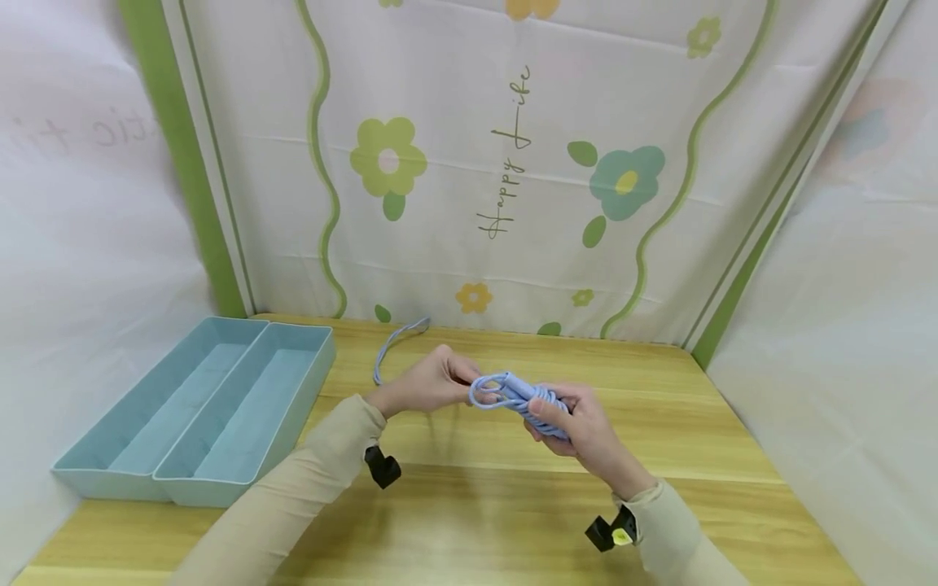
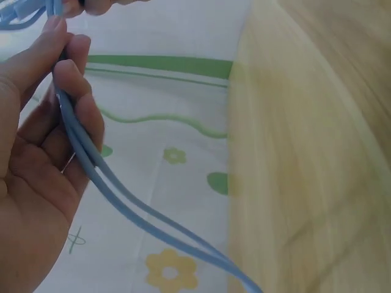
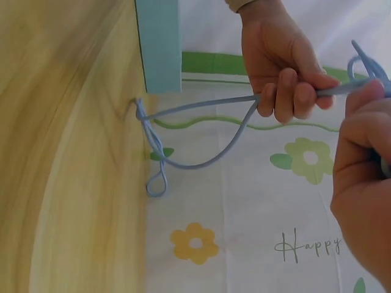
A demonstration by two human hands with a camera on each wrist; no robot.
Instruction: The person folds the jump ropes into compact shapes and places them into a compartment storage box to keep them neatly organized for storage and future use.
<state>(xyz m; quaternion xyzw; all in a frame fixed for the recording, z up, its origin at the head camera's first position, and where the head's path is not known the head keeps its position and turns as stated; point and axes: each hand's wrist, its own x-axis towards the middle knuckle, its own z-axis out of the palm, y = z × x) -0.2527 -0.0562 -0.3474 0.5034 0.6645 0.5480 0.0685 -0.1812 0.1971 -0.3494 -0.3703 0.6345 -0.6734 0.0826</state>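
A light blue cord is wound into a bundle [image 1: 550,413], which my right hand [image 1: 589,431] grips with the thumb across the coils. A smooth blue tube-like piece [image 1: 519,386] lies along the top of the bundle, and a small loop juts out to the left. Close to that loop, my left hand [image 1: 432,382] pinches the cord [image 2: 125,198] between thumb and fingers. Two strands run down from the left hand in its wrist view. The cord's far part [image 3: 195,165] sags onto the table and finishes in a small loop [image 3: 157,184].
Two joined light blue trays [image 1: 157,474] stand at the left of the wooden table [image 1: 659,521]. A white flowered curtain [image 1: 476,268] hangs along the back edge, and white cloth walls [image 1: 828,350] close in both sides.
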